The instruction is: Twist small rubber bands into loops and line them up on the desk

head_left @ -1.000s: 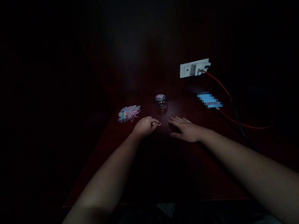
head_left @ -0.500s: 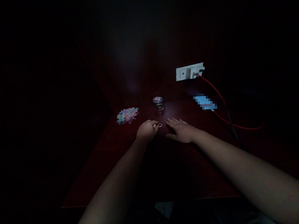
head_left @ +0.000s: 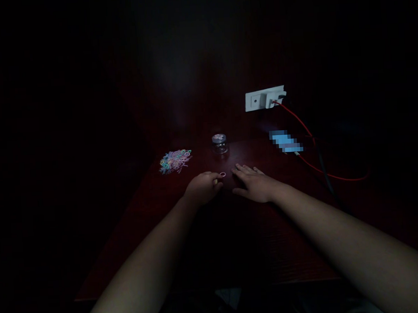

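Lying flat: small round pink band [head_left: 223, 176].

Dim room, perhaps home: wall socket [head_left: 257, 101], dark-red tabletop [head_left: 151, 197].

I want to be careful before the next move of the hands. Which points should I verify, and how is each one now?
1. Jar upright: ok.
2. Pile of bands apart from the left hand: ok, it lies beyond it, to the left.
3. Pink ring in the left grip: cannot tell; it shows at the fingertips, perhaps only lying there.
4. Right hand free: ok, fingers spread, nothing seen in it.
5. Red cable apart from the right hand: ok.
6. Light: not ok, the scene is very dim.
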`<state>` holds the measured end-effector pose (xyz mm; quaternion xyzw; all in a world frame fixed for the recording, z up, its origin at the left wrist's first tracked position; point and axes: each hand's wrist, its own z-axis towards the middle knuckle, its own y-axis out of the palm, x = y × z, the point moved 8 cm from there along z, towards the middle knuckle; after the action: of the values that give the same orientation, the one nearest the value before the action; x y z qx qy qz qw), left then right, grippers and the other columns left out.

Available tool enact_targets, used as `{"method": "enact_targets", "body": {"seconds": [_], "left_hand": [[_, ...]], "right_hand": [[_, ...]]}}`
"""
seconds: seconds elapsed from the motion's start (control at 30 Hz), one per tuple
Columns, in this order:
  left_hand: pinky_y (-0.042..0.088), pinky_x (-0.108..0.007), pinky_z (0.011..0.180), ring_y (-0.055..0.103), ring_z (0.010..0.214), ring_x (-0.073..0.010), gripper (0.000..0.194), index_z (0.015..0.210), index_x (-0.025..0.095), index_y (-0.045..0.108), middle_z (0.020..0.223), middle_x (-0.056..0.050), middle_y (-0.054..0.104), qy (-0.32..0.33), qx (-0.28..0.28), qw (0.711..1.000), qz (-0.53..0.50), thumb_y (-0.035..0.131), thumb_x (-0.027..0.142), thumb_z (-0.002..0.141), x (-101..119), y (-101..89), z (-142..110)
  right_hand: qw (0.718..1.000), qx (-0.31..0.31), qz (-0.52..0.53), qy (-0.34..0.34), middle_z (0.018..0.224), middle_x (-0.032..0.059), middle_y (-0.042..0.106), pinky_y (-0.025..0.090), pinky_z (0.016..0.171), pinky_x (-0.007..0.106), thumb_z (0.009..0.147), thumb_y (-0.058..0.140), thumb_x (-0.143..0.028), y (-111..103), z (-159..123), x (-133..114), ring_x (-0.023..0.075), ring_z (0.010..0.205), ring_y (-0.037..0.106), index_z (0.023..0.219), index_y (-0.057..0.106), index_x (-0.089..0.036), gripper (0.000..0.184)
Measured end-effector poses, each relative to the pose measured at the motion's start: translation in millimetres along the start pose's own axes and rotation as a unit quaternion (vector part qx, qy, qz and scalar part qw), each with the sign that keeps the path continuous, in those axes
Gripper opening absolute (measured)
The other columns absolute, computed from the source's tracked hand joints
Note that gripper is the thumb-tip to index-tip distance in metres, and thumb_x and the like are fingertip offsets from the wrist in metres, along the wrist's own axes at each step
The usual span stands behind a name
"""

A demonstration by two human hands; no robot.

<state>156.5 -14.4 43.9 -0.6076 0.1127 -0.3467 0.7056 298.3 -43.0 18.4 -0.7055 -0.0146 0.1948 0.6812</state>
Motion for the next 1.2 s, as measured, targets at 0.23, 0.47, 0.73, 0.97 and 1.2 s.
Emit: {"method": "enact_targets", "body": {"seconds": [0.23, 0.47, 0.73, 0.97, 1.2], "left_hand": [[0.047, -0.031, 0.078, 0.062, 0.087, -0.0203, 0.034, 0.117, 0.026, 0.063, 0.098, -0.004, 0.068, -0.001, 0.005, 1.0, -0.026, 0.055, 0.031, 0.085, -4.5, 1.3, 4.7], [0.047, -0.033, 0.086, 0.062, 0.095, -0.0224, 0.034, 0.117, 0.026, 0.065, 0.102, -0.006, 0.067, 0.01, -0.004, 1.0, -0.014, 0.049, 0.032, 0.088, -6.0, 3.9, 7.3], [0.047, -0.033, 0.085, 0.062, 0.093, -0.022, 0.036, 0.12, 0.026, 0.063, 0.105, -0.007, 0.067, -0.003, 0.0, 1.0, -0.024, 0.048, 0.032, 0.089, -11.6, 5.6, 9.8], [0.049, -0.028, 0.075, 0.062, 0.08, -0.0168, 0.033, 0.115, 0.023, 0.065, 0.091, -0.004, 0.068, -0.01, 0.024, 0.993, -0.112, 0.053, 0.028, 0.085, -17.0, 3.5, 10.6], [0.051, -0.022, 0.065, 0.061, 0.069, -0.0104, 0.025, 0.099, 0.015, 0.061, 0.082, -0.003, 0.066, -0.057, 0.096, 0.919, -0.378, 0.066, 0.029, 0.078, -22.8, 3.8, 9.6]], "right_hand": [[1.0, 0.001, -0.01, -0.005, 0.157, 0.0138, 0.017, 0.018, 0.115, 0.054, 0.082, 0.043, -0.066, 0.0, -0.1, 0.6, 0.0339, 0.144, 0.016, 0.149, 0.028, -0.016, 0.085], [1.0, 0.005, -0.01, 0.004, 0.156, 0.0152, 0.02, 0.019, 0.116, 0.049, 0.081, 0.045, -0.065, -3.0, -0.9, 1.8, 0.0318, 0.143, 0.019, 0.148, 0.029, -0.014, 0.086], [1.0, 0.005, -0.015, 0.012, 0.155, 0.0181, 0.02, 0.02, 0.116, 0.048, 0.081, 0.046, -0.065, -3.7, -0.2, 2.5, 0.0316, 0.143, 0.02, 0.148, 0.029, -0.009, 0.089], [1.0, 0.019, -0.002, 0.018, 0.155, 0.0181, 0.022, 0.021, 0.114, 0.053, 0.081, 0.047, -0.063, -3.9, -0.3, 6.2, 0.0342, 0.142, 0.021, 0.148, 0.028, -0.011, 0.087], [0.974, 0.191, 0.061, -0.102, 0.125, 0.0129, 0.059, 0.041, 0.1, 0.044, 0.083, 0.056, -0.036, -43.9, -8.0, -16.6, 0.027, 0.116, 0.054, 0.127, 0.054, -0.017, 0.048]]}}
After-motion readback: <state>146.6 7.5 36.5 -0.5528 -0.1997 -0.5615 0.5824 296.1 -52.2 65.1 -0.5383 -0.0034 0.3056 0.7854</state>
